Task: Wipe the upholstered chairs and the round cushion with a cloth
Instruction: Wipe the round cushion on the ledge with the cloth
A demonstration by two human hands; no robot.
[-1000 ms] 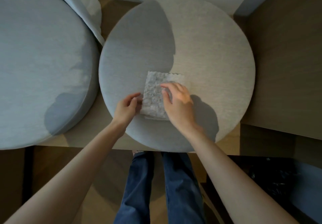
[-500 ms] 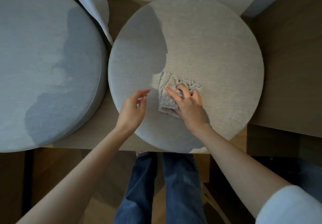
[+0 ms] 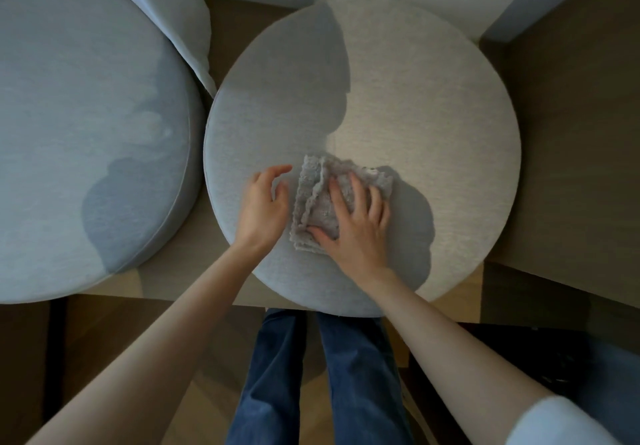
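Presses the right hand [image 3: 356, 233] flat on the folded cloth [image 3: 308, 195], fingers straight and spread, not curled round it. Holds the left hand [image 3: 263, 209] just beside the cloth's left edge, fingers loosely bent, nothing in them. Has the cloth near the middle of the round cushion [image 3: 433, 98], a little toward the near rim. Stands in blue jeans [image 3: 270, 375] at that rim, beside a larger round seat [image 3: 86, 132] on the left

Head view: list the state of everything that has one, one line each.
Round cushion: lying flat, partly shadowed.
Cloth: folded, rumpled, on the round cushion.
Right hand: fingers spread, pressing the cloth.
Left hand: loosely curled, holding nothing, beside the cloth.
Big seat at left: untouched.
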